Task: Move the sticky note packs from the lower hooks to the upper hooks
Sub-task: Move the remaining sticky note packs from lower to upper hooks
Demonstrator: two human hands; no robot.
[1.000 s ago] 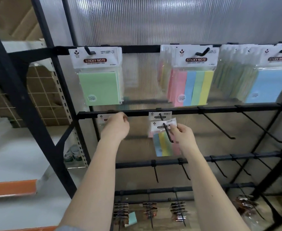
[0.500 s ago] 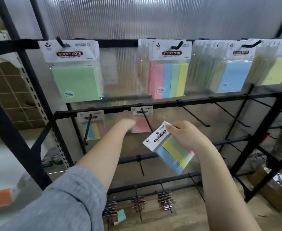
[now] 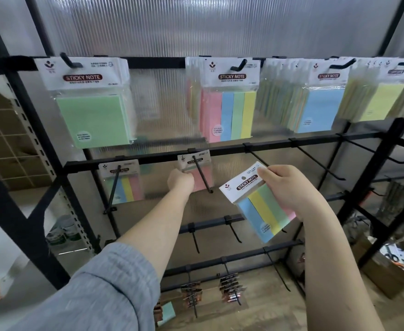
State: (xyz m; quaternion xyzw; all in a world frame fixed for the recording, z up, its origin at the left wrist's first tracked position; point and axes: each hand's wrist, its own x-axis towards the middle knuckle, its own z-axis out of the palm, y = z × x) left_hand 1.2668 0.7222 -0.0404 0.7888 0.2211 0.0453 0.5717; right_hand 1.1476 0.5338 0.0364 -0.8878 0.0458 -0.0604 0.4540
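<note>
My right hand [image 3: 289, 189] grips a striped sticky note pack [image 3: 259, 206] by its top right, tilted, off the rack and in front of the second rail. My left hand [image 3: 180, 181] reaches to a pink pack [image 3: 202, 169] still hanging on a lower hook [image 3: 203, 175], with its fingers curled at the pack's left edge. Another striped pack [image 3: 124, 185] hangs on the lower hook to the left. On the upper hooks hang a green pack [image 3: 93, 113], a thick bunch of striped packs [image 3: 229, 108], blue packs [image 3: 320, 108] and yellow packs [image 3: 382, 101].
Bare black hooks [image 3: 325, 161] stick out of the second rail on the right and from the rails below. Binder clips [image 3: 229, 289] hang on the lowest hooks. Cardboard boxes [image 3: 387, 266] lie on the floor at the right. A black frame post [image 3: 29, 144] runs down the left.
My right hand has pulled the striped pack off the lower middle hook and drawn it down and to the right. My left hand has shifted from the left hook to the pink pack.
</note>
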